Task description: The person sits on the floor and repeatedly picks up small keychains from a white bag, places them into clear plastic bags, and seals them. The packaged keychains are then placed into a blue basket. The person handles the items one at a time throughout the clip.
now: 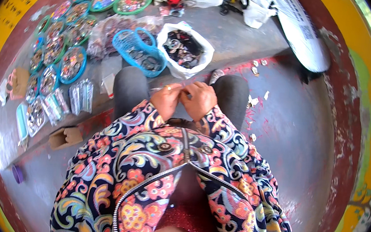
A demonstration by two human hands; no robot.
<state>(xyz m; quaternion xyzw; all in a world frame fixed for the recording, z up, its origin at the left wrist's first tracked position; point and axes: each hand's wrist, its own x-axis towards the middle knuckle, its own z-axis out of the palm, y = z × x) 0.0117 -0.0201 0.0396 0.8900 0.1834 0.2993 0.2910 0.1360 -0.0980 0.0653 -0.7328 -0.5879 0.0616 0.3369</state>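
My left hand and my right hand meet above my lap, between my knees. The fingers of both are bent and pinched together at the tips, and whatever lies between them is too small to make out. Just beyond them stands a white plastic bag, its top rolled open, full of small dark and shiny pieces. To its left a blue plastic basket with a handle holds small flat grey pieces. A ring shows on a finger of my left hand.
Several round baskets of small colourful items crowd the raised ledge at left, beside packets. A cardboard box and purple cup sit lower left. White bags and a long white board lie at the back; scraps litter the floor.
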